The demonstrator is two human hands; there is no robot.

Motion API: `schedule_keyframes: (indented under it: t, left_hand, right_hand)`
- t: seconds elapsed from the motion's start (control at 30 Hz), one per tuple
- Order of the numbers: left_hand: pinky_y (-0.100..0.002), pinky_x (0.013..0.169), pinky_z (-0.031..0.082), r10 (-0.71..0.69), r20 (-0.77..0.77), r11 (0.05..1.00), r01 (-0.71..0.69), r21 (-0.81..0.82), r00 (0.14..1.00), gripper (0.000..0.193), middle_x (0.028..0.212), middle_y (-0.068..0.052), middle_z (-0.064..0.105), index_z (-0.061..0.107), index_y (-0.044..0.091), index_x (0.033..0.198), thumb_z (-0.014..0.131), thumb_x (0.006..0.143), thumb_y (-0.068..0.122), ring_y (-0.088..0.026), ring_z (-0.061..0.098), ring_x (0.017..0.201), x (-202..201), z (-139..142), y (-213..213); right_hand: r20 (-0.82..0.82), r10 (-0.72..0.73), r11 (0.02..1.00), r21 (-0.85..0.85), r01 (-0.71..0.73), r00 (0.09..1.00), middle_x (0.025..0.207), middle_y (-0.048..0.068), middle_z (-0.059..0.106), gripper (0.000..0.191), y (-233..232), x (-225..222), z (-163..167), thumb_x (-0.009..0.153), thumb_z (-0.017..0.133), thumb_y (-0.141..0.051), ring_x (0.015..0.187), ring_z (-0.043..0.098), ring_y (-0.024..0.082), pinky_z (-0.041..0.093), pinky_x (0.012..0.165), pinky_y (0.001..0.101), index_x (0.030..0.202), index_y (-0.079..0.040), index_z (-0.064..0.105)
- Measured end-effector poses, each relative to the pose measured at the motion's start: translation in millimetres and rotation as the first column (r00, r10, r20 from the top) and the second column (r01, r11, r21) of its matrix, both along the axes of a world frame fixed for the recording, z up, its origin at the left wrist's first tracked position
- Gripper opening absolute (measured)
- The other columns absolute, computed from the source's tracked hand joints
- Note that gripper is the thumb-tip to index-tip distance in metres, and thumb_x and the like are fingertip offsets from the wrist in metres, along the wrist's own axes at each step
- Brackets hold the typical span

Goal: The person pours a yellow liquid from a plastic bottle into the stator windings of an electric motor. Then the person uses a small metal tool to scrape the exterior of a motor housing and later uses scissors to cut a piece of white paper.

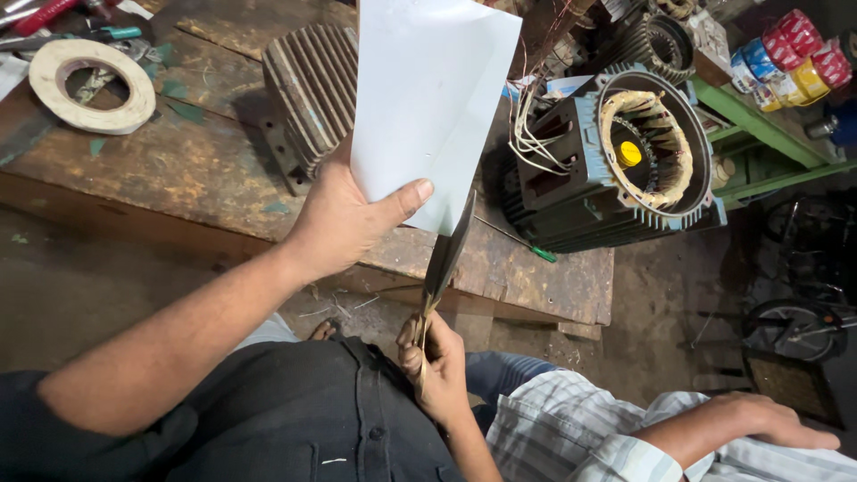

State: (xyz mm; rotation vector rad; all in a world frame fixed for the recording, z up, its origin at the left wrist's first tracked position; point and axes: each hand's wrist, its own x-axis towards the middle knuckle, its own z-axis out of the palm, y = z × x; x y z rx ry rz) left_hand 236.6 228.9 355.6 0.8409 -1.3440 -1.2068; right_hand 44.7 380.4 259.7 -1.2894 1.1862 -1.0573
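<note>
A flat white sheet of paper [428, 98] is held upright over the near edge of the worn wooden desk [178, 170], its top cut off by the frame. The left hand [344, 219] grips its lower left edge, thumb pressed on the front face and the other fingers hidden behind the sheet. Just below the sheet's lower corner, a pair of dark metal scissors [446, 259] points upward, blades meeting the paper's bottom edge; how far the blades are parted is hard to make out. The right hand [433, 366] is closed around the scissor handles, which are mostly covered by its fingers.

Behind the paper stands a ribbed grey metal motor casing [308, 98], partly hidden by the sheet. To the right sits an open blue-grey electric motor with copper windings [625, 152] and loose wires. A thin green-handled screwdriver [518, 241] lies on the desk beside it. A white roll of tape [89, 85] rests at the far left. At the lower right another person's arm in a striped sleeve [625, 428] shows, cut off by the frame.
</note>
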Motion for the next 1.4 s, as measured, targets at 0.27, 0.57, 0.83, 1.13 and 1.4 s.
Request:
schedule_keyframes:
  t: [0.27, 0.57, 0.83, 1.13, 1.4]
  left_hand:
    - [-0.030, 0.086, 0.061, -0.017, -0.048, 0.999, 0.015, -0.052, 0.999, 0.043, 0.114, -0.006, 0.068, 0.055, -0.001, 0.130, 0.075, 0.096, 0.018, -0.012, 0.068, 0.103, -2, -5, -2]
    - [-0.030, 0.095, 0.057, -0.083, -0.098, 0.996, 0.081, -0.020, 0.992, 0.049, 0.121, -0.007, 0.069, 0.057, 0.000, 0.131, 0.080, 0.092, 0.018, -0.011, 0.064, 0.110, -6, -5, 8]
    - [-0.029, 0.094, 0.056, -0.125, -0.109, 0.991, 0.130, 0.037, 0.986, 0.043, 0.115, -0.004, 0.071, 0.061, 0.002, 0.127, 0.079, 0.091, 0.017, -0.009, 0.064, 0.106, -7, -7, 13]
    - [-0.031, 0.098, 0.056, -0.148, -0.143, 0.984, 0.160, 0.081, 0.979, 0.049, 0.123, -0.005, 0.068, 0.056, 0.001, 0.132, 0.078, 0.091, 0.015, -0.011, 0.063, 0.113, -17, -12, 22]
    - [-0.030, 0.097, 0.055, -0.141, -0.093, 0.981, 0.152, 0.121, 0.986, 0.051, 0.122, -0.006, 0.067, 0.054, 0.002, 0.131, 0.079, 0.089, 0.015, -0.011, 0.063, 0.112, -24, -24, 30]
  right_hand:
    - [-0.075, -0.051, 0.998, -0.051, 0.048, 0.996, 0.076, -0.003, 0.054, 0.053, 1, -1, -9, 0.094, 0.072, -0.056, 0.067, 0.046, 0.006, 0.037, 0.059, 0.0227, 0.087, -0.006, 0.056]
    - [0.088, -0.042, 0.999, -0.018, 0.044, 0.995, 0.079, -0.003, 0.053, 0.060, -2, -5, -5, 0.089, 0.075, -0.062, 0.066, 0.046, 0.005, 0.036, 0.058, 0.0216, 0.091, -0.005, 0.056]
    - [0.030, -0.099, 0.995, -0.031, 0.100, 0.995, 0.077, -0.003, 0.055, 0.051, 1, -6, -15, 0.093, 0.076, -0.051, 0.064, 0.046, 0.005, 0.037, 0.056, 0.0211, 0.089, -0.005, 0.056]
    - [0.109, -0.133, 0.991, 0.043, 0.129, 0.985, 0.078, -0.002, 0.056, 0.051, -4, -10, -9, 0.089, 0.079, -0.051, 0.063, 0.050, 0.005, 0.040, 0.055, 0.0213, 0.091, -0.004, 0.058]
    - [0.126, -0.161, 0.986, 0.054, 0.155, 0.979, 0.077, -0.004, 0.054, 0.054, -6, -15, -9, 0.090, 0.078, -0.053, 0.062, 0.045, 0.005, 0.035, 0.055, 0.0208, 0.095, -0.004, 0.058]
